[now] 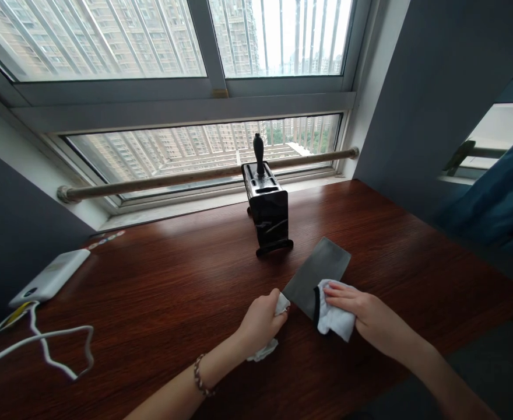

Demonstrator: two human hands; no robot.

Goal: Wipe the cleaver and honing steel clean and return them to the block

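A cleaver [320, 265] with a broad grey blade is over the dark wooden table. My left hand [259, 324] is closed around its handle end, and the handle itself is hidden in my fist. Crumpled white material [265, 350], perhaps tissue, pokes out above and below that fist. My right hand [348, 300] presses a white cloth [336, 318] with a black edge onto the lower right part of the blade. Just beyond the blade stands a black knife block [271, 216], with one dark-handled tool [259, 153] upright in a slot.
On the left of the table [173, 280] lies a white box-shaped device [51, 277] with a white cable [42, 335]. A horizontal pipe [173, 184] runs along the barred window behind the table. A blue curtain [496, 192] hangs at the right.
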